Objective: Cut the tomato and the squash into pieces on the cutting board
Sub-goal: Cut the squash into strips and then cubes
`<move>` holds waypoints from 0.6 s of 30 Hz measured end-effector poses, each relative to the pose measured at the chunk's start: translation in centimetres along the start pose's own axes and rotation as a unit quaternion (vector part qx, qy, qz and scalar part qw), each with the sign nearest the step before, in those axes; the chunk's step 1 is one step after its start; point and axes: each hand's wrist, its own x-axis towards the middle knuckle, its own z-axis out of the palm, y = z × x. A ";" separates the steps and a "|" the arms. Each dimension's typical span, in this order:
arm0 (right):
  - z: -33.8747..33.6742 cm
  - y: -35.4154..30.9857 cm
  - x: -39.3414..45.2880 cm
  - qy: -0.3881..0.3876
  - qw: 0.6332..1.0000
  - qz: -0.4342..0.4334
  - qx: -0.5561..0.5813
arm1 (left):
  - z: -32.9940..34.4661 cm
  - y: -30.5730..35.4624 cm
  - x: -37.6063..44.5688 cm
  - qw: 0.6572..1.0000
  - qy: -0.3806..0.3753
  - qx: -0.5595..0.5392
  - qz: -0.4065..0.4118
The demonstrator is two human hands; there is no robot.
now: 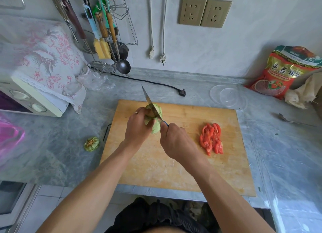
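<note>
The right hand grips the knife, its blade across the pale green squash, which the left hand clasps on the cutting board. The squash looks firm, its cut faces likely slick; hold it well behind the blade. One pile of tomato slices lies right; one squash stem end sits off-board.

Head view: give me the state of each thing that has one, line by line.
tomato: already sliced, pieces piled on the cutting board
squash: on the board, partly cut, blade in it
knife: in the squash, tip pointing away
left hand: holds the squash
right hand: grips the knife handle
squash end: cut off, on the counter left of the board
black plug: unplugged, on the counter
</note>
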 end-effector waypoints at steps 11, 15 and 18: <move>1.3 0.6 0.7 0.015 1.000 0.002 0.018 | 0.3 0.3 -0.4 1.000 0.001 0.015 0.016; 1.0 0.9 -0.2 0.007 1.000 0.008 0.021 | 0.2 0.4 -0.3 1.000 0.006 0.011 0.012; 1.3 1.3 0.2 0.003 1.000 0.012 0.017 | 0.3 0.3 -0.3 1.000 0.014 0.009 0.022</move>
